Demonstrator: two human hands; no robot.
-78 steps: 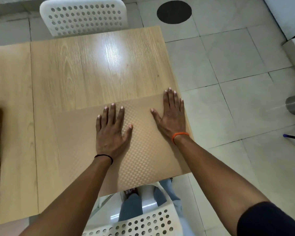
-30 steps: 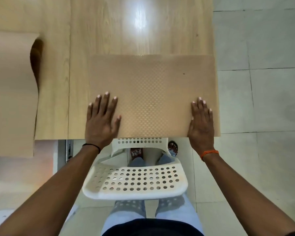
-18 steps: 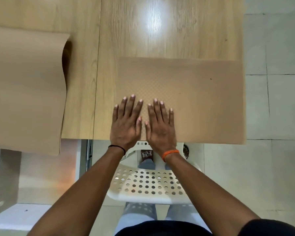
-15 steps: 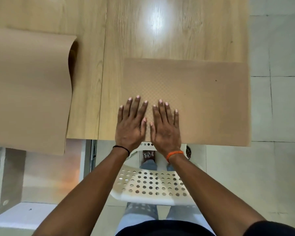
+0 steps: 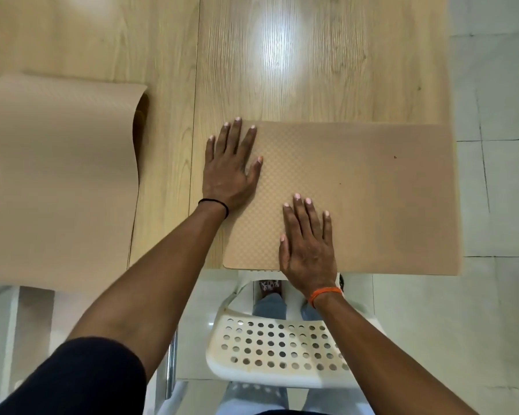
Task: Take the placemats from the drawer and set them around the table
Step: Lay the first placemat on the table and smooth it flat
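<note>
A tan textured placemat (image 5: 372,199) lies flat at the near right corner of the wooden table (image 5: 312,55), its near and right edges reaching slightly past the table edge. My left hand (image 5: 229,169) rests palm down with spread fingers on the mat's far left corner. Flat on the mat's near edge lies my right hand (image 5: 307,247), fingers apart. A second tan placemat (image 5: 57,181) lies to the left, its right edge curled up and its near edge hanging over the table.
A white perforated plastic chair (image 5: 282,351) is tucked under the table directly below my hands, with my legs behind it. Grey tiled floor (image 5: 498,175) lies to the right of the table. A seam divides the table into two panels.
My hands, side by side at the mat's near left half a second ago, have parted: the left slid to the far left corner, the right moved rightward along the near edge.
</note>
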